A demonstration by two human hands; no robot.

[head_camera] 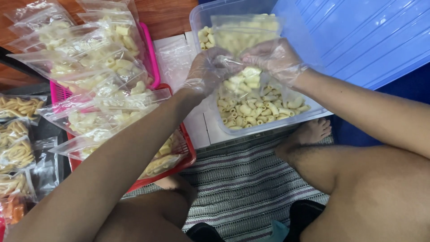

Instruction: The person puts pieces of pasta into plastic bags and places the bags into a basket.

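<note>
Both my hands wear thin clear plastic gloves. My left hand (207, 71) and my right hand (274, 59) together hold up a small clear plastic bag (244, 42) partly filled with pale tube-shaped snack pieces. They hold it above a clear plastic tub (268, 125) that has loose pale snack pieces (255, 110) across its bottom. The left hand pinches the bag's lower left side, the right hand grips its right side.
Several filled clear bags (96, 67) are piled in a pink basket (150, 54) and a red basket (183, 161) at left. More bags of darker snacks (15, 134) lie far left. A blue lid (367, 40) sits at right; a striped mat (242, 179) lies under my legs.
</note>
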